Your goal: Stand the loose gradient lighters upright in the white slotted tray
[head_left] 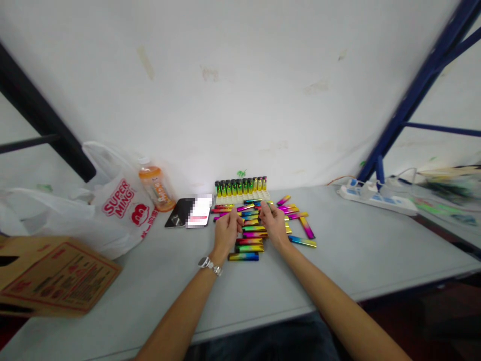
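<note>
Several rainbow-coloured metallic sticks (251, 241) lie in a loose pile on the grey table (338, 271). My left hand (226, 231), with a watch at the wrist, rests curled at the pile's left side, fingers pinched on one stick. On the right side of the pile my right hand (273, 222) is likewise closed, its fingertips on a stick near the top. Behind the pile, a white tray (242, 196) holds a row of upright yellow-green pieces with dark tops.
A phone (190, 212) lies left of the pile. An orange drink bottle (155, 188) and a white plastic bag (112, 205) stand further left, with a cardboard box (52, 276) at the near left. A power strip (376, 198) sits at the right by blue shelf legs.
</note>
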Tool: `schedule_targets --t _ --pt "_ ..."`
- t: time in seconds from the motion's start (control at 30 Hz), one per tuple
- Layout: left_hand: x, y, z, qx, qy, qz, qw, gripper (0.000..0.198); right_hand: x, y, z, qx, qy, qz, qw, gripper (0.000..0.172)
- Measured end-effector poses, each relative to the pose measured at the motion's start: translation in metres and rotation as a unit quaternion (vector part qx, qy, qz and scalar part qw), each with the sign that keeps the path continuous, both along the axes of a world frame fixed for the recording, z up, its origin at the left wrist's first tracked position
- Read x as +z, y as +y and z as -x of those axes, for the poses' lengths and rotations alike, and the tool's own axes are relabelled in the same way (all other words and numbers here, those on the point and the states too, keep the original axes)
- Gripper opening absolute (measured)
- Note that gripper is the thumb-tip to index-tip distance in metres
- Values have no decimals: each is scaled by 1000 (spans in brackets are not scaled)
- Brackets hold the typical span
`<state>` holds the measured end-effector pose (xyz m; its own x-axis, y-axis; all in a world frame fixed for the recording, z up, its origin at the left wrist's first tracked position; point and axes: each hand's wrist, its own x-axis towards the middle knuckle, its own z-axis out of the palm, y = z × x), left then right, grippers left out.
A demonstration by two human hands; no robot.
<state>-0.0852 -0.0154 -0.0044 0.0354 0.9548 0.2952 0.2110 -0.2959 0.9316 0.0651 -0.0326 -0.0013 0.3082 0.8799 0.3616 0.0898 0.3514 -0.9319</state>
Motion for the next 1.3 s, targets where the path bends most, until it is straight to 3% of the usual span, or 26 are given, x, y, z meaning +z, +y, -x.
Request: schedule_targets --t 0.27,0.6,0.8,1.3 --pt "0 -1 -2 -1 15 2 1000 58 0 1 -1 -72 -44 -15 996 32" --pt "2 -2 -1 1 15 2 1000 58 4 -5 3 -73 -43 -15 996 38" --pt "3 -4 -2 1 21 -2 1000 56 7 -13 6 -16 -10 -25 1000 38" --pt "2 -3 -2 1 25 -6 1000 59 -5 1 -1 -54 -41 -15 998 32"
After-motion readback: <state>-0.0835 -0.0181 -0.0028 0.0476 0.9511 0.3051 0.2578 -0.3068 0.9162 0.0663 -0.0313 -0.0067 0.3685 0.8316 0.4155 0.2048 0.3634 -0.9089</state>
